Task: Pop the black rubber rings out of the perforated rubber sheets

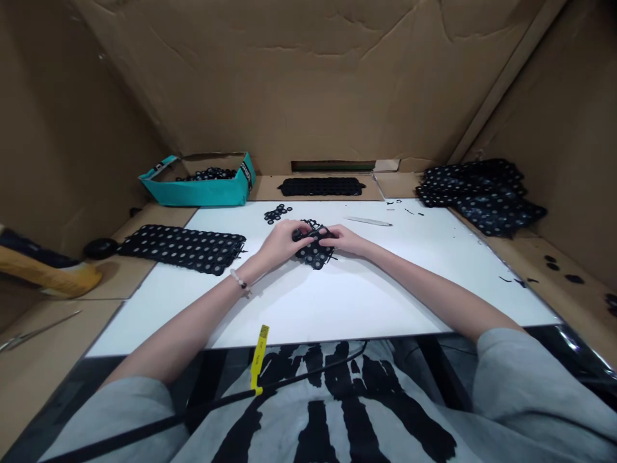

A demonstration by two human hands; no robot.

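Mid-work on a black perforated sheet (314, 253), at 12 o'clock on the counter (395, 302): left hand (282, 244) at its 9 o'clock, right hand (346, 240) at its 3 o'clock, fingers (303, 230) of both pinched closed on it.

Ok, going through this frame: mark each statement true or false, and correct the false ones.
1. The left hand and right hand both touch a black perforated rubbery sheet. True.
2. A white beaded bracelet sits on the left wrist. True.
3. The open teal cardboard box holds white rings. False: it holds black rings.
4. A pale slender flat tool lies left of the hands on the white board. False: it lies right of them.
5. A heap of black perforated sheets lies at the right. True.
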